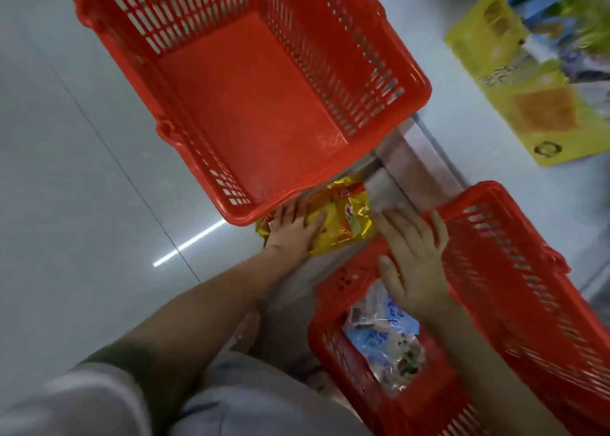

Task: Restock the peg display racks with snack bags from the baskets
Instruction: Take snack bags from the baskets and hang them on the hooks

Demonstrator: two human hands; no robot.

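Lap (264, 402): your grey trousers fill the bottom edge, so you look to be crouched low, close to the stock.
Empty basket (251, 105): red, the biggest thing in view, with nothing on its floor. Its near corner overhangs the yellow snack bag (343, 221), so it is probably finished with and simply in your way.
Second basket (515, 270): red, at your right. It has stock in it, so it is likely your next source.
Hanging packs (534, 112): yellow and blue packs at top right, blurred. This is probably the display you are filling, though no pegs can be made out.
Blue-white bags (383, 343): they lie in the bottom of the second basket, with no hand on them.
Yellow snack bag: it lies between the two baskets, one end tucked under the empty basket's rim.
Right hand (412, 264): fingers straight and spread above the second basket's far end, holding nothing. Whether it touches the rim I cannot tell.
Left hand (293, 227): laid flat on the yellow snack bag, fingers straight, pressing rather than pinching. That suits dragging the bag clear of the rim before you lift it.
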